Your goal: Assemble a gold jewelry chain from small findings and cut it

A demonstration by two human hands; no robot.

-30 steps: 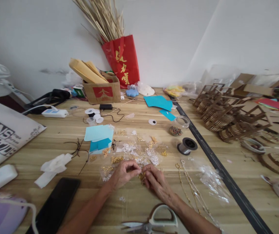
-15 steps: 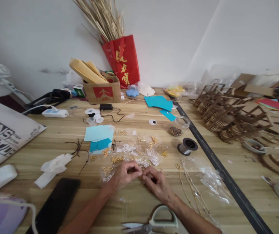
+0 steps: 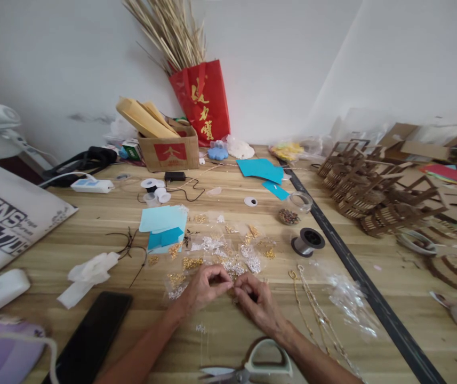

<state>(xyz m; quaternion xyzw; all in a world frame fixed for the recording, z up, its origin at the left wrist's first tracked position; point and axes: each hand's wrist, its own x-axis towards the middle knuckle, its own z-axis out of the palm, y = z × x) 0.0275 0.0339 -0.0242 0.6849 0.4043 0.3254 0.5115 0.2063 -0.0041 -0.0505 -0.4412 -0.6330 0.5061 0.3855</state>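
Observation:
My left hand (image 3: 209, 285) and my right hand (image 3: 255, 300) meet fingertip to fingertip at the near middle of the table. Both are pinched closed, and whatever is between their fingers is too small to make out. Just beyond them lie silver findings (image 3: 252, 261) and gold findings (image 3: 192, 263) in clear bags. Scissors (image 3: 268, 357) with pale handles lie below my right hand. To its right, gold and silver chains (image 3: 320, 314) are stretched out on the wood.
A black phone (image 3: 92, 336) and white tissue (image 3: 92, 274) lie left. Teal cards (image 3: 164, 237) sit behind the bags. A wire spool (image 3: 308, 241), a bead jar (image 3: 290, 216) and clear plastic bags (image 3: 352, 298) stand or lie right, with brown baskets (image 3: 380, 197) beyond a dark strip (image 3: 346, 258).
The view has shifted very slightly. Both hands keep nearly the same pinched pose and place.

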